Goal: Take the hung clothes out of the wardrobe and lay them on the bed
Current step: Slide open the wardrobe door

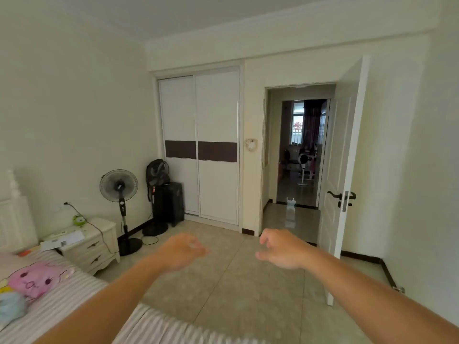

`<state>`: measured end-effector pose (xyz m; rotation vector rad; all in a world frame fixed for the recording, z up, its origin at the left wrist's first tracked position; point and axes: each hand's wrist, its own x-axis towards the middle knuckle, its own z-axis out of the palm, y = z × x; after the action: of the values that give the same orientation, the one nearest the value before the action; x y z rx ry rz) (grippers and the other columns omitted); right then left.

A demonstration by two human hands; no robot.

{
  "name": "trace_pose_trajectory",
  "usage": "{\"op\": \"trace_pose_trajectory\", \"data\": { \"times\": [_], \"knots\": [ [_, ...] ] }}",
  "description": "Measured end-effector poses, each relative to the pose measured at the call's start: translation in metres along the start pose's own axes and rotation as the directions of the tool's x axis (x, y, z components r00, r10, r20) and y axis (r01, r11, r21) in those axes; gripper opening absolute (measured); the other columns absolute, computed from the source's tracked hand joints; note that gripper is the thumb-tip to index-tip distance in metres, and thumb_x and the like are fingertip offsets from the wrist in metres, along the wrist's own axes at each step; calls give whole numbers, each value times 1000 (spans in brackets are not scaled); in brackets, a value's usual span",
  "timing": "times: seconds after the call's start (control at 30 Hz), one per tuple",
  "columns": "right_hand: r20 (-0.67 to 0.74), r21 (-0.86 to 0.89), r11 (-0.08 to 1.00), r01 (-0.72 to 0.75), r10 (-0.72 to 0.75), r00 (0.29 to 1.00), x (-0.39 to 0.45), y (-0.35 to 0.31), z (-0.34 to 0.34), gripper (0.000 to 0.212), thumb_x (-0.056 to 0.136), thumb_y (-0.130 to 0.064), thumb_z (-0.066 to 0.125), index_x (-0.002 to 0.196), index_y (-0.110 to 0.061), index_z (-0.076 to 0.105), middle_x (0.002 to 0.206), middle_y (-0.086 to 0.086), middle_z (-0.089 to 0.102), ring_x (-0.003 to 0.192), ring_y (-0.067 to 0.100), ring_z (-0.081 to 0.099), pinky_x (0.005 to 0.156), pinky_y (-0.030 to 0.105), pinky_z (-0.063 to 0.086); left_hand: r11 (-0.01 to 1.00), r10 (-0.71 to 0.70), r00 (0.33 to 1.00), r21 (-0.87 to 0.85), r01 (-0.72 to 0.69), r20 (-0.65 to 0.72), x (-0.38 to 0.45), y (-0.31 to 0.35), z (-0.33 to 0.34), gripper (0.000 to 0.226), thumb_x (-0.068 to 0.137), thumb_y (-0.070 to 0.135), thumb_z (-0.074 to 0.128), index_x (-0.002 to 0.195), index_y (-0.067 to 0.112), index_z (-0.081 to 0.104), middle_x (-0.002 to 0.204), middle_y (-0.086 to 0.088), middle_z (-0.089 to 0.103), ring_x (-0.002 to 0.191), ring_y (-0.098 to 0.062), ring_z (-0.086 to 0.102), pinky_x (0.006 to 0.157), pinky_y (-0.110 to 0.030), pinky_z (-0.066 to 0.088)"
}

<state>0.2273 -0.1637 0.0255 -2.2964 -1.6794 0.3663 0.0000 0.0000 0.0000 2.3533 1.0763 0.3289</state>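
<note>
Bedroom with tiled floor (223,281) is recorded. Left hand (182,250) and right hand (282,249) are held out empty, fingers loosely curled and blurred. Wardrobe (201,147) stands well beyond both hands, doors closed, contents hidden. Bed (74,294) lies below the left forearm, cut off by the frame.

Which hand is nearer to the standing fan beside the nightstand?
Left. The left hand is out over the floor, just right of the standing fan. The right hand is farther right, toward the open door.
</note>
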Motion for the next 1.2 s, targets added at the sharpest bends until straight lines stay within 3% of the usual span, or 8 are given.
{"op": "trace_pose_trajectory", "data": {
  "times": [0.17, 0.27, 0.37, 0.53, 0.77, 0.97, 1.1, 1.2],
  "knots": [
    [19, -34, 999, -7, 7, 1000, 89, 29, -25, 44, 92, -45, 57, 128, -20, 49, 107, -3, 61, 95, 17, 65, 88, 42, 54, 999, -18, 999, -29, 19, 40, 106, -8, -6, 35, 84, 50, 65, 107, 24, 67, 107, 6, 64, 96, -9, 60, 90, -31, 51],
    [-15, -37, 999, 15, -15, 1000, 139, 46, -40, 41, 91, -46, 56, 123, -22, 50, 106, 0, 63, 97, 20, 65, 88, 45, 54, 997, -21, 1000, -76, 21, 7, 165, -3, -2, 36, 84, 47, 67, 112, 24, 66, 110, 5, 62, 99, -11, 59, 83, -26, 49],
    [-10, -61, 997, 38, -39, 999, 186, 65, -50, 39, 93, -44, 55, 124, -21, 50, 106, 1, 63, 95, 19, 64, 87, 43, 55, 993, -35, 999, -110, 36, 16, 216, 3, 6, 43, 83, 46, 69, 120, 25, 62, 110, 8, 61, 100, -10, 59, 89, -29, 51],
    [-28, -55, 996, 75, -77, 997, 268, 110, -68, 49, 93, -45, 55, 135, -21, 45, 116, -3, 56, 99, 15, 58, 83, 32, 51, 996, -30, 1000, -85, 30, -4, 299, 16, 16, 43, 84, 45, 68, 121, 23, 62, 114, 4, 63, 99, -11, 61, 90, -28, 50],
    [15, -71, 987, 147, -146, 989, 390, 196, -102, 52, 93, -46, 55, 137, -21, 43, 127, 1, 53, 107, 18, 55, 90, 33, 49, 996, -53, 997, -74, 48, -57, 428, 41, 41, 40, 84, 42, 69, 117, 20, 64, 114, 3, 61, 96, -10, 60, 72, -19, 47],
    [44, -37, 979, 200, -198, 979, 494, 261, -162, 54, 93, -47, 55, 139, -21, 43, 130, -2, 54, 109, 14, 55, 90, 30, 47, 989, -128, 986, -91, 118, -110, 542, 79, 41, 32, 85, 38, 68, 111, 21, 66, 110, 3, 63, 95, -11, 63, 74, -24, 54],
    [36, -26, 972, 235, -234, 972, 560, 291, -187, 53, 95, -47, 54, 139, -21, 41, 132, 0, 53, 111, 15, 54, 94, 32, 47, 988, -140, 983, -77, 131, -117, 612, 100, 39, 31, 83, 34, 70, 106, 13, 68, 105, -2, 67, 98, -22, 66, 81, -33, 55],
    [46, -13, 971, 237, -236, 971, 612, 312, -191, 53, 95, -47, 54, 139, -21, 42, 131, 0, 54, 111, 16, 55, 96, 34, 48, 988, -136, 984, -84, 126, -113, 665, 97, 40, 29, 81, 37, 73, 103, 19, 67, 102, 4, 65, 91, -16, 65, 75, -28, 54]
  ]
}}
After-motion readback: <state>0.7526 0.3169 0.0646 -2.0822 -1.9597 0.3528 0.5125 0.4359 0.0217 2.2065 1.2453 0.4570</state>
